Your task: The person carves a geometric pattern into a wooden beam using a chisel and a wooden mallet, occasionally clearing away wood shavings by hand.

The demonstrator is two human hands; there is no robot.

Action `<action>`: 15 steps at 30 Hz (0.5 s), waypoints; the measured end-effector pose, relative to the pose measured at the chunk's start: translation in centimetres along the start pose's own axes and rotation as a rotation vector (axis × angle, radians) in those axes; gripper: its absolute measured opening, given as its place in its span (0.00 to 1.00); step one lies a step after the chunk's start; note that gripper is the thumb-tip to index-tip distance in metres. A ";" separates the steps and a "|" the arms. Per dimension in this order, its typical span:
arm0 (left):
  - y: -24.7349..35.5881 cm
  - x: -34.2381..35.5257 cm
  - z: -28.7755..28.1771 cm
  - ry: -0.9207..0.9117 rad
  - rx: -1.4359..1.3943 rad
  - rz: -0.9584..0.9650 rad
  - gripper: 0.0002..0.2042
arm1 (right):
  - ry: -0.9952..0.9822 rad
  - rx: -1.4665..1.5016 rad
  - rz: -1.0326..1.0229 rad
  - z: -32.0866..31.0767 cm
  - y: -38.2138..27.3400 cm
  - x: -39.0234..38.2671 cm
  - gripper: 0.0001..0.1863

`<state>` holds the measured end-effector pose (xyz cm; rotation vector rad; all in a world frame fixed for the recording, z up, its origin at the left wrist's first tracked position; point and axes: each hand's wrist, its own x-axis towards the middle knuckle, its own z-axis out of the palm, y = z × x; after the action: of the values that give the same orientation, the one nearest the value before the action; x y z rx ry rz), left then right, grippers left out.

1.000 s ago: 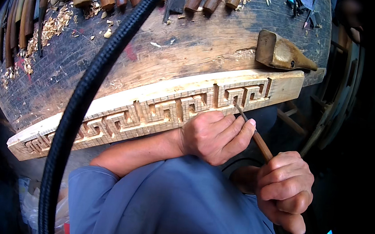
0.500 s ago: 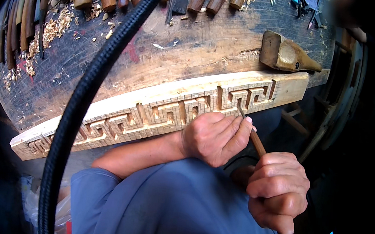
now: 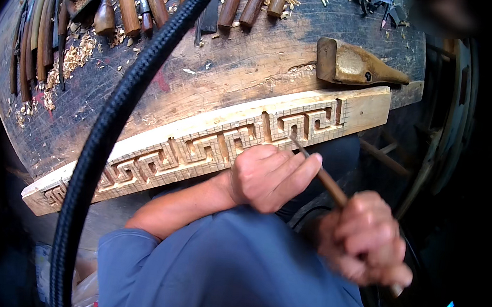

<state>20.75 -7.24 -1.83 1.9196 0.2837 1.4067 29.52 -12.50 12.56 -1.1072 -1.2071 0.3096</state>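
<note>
A long pale wooden board (image 3: 368,112), carved with a stepped key pattern and ruled with a pencil grid, lies along the near side of the bench. My left hand (image 3: 270,179) rests against the board's near edge, its fingers closed around the lower part of a carving chisel (image 3: 332,189). The chisel's thin steel tip sits in a carved recess towards the board's right end. Slightly blurred, my right hand (image 3: 362,238) wraps round the chisel's wooden handle farther back, at the lower right. The handle's end shows just below that hand.
Behind the board's right end lies a wooden mallet (image 3: 355,64). Several wooden-handled chisels (image 3: 127,6) line the far side of the worn bench (image 3: 231,63), among wood shavings (image 3: 78,54). A thick black braided cable (image 3: 122,94) crosses the view in front of bench and board.
Board, bench and tools appear shifted a little left in the view. My right hand has turned on the chisel handle and blurs with motion; the tip stays in the same recess.
</note>
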 end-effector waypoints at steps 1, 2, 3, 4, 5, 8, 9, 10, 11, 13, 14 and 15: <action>0.1 0.4 -0.4 -0.012 -0.029 0.007 0.16 | 0.028 -0.011 -0.042 0.2 -0.8 -0.4 0.28; 0.1 0.5 -0.8 -0.022 -0.053 0.013 0.16 | 0.003 -0.052 -0.045 0.3 -1.2 -0.7 0.28; 0.1 0.0 -0.4 -0.024 -0.129 0.011 0.18 | -0.022 -0.093 -0.045 0.4 -1.7 -1.0 0.28; 0.1 -0.1 -0.5 -0.032 -0.115 0.014 0.18 | -0.046 -0.136 -0.045 0.5 -2.2 -1.4 0.28; 0.3 -0.3 -0.6 -0.040 -0.103 0.014 0.19 | -0.146 -0.093 -0.018 0.3 -2.1 -1.1 0.30; 0.5 -0.2 -1.0 -0.063 -0.078 0.010 0.20 | -0.374 0.065 0.074 -1.1 -1.4 0.5 0.34; 0.5 -0.2 -0.9 -0.061 -0.070 0.016 0.21 | -0.437 0.123 0.105 -1.4 -1.2 0.9 0.35; 0.5 -0.2 -0.9 -0.060 -0.061 0.021 0.21 | -0.414 0.130 0.112 -1.4 -1.1 1.0 0.36; 0.5 -0.1 -0.8 -0.052 -0.063 0.007 0.21 | -0.387 0.138 0.120 -1.4 -1.0 1.0 0.37; 0.7 0.1 -0.5 -0.038 -0.065 -0.021 0.22 | -0.341 0.135 0.138 -1.3 -0.9 1.0 0.38; 0.7 0.1 -0.4 -0.026 -0.064 -0.023 0.22 | -0.383 0.144 0.145 -1.4 -0.8 1.2 0.38; 0.7 0.1 -0.3 -0.015 -0.061 -0.025 0.22 | -0.424 0.154 0.153 -1.5 -0.6 1.5 0.38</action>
<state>20.31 -7.52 -1.26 1.8696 0.2541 1.3687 31.22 -12.49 14.05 -1.0295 -1.4437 0.7724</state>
